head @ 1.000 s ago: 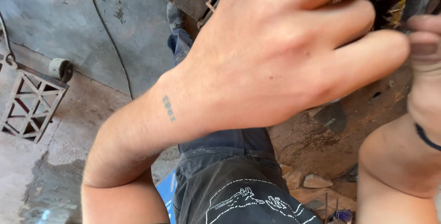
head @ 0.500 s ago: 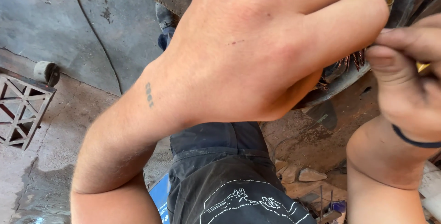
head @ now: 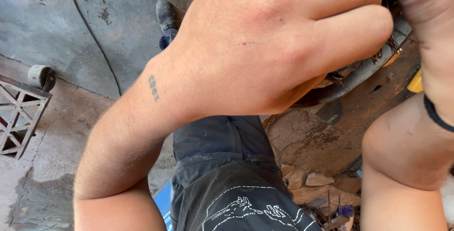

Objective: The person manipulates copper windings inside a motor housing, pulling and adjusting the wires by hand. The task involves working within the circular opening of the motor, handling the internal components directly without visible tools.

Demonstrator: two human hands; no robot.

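Observation:
My left hand (head: pixel 265 46) fills the middle of the view. Its fingers curl over a curved grey metal part (head: pixel 364 70) with thin dark and copper wires (head: pixel 385 51) sticking out of it. My right hand (head: pixel 425 18) is at the top right edge, a black band on its wrist. Its thumb presses against the wires beside my left fingers, and the rest of its fingers are cut off by the frame. Most of the metal part is hidden behind my left hand.
Below are my dark clothing (head: pixel 227 164) and a shoe (head: pixel 166 15) on stained concrete. A metal lattice frame (head: pixel 19 117) and a white roller (head: pixel 40 75) lie at the left. Stones (head: pixel 319 180) and scrap sit on rusty ground at the lower right, by a yellow piece (head: pixel 416 83).
Both hands have shifted up and right in the view, still together on the wired metal part. My right hand is now mostly out of frame, only thumb and wrist showing.

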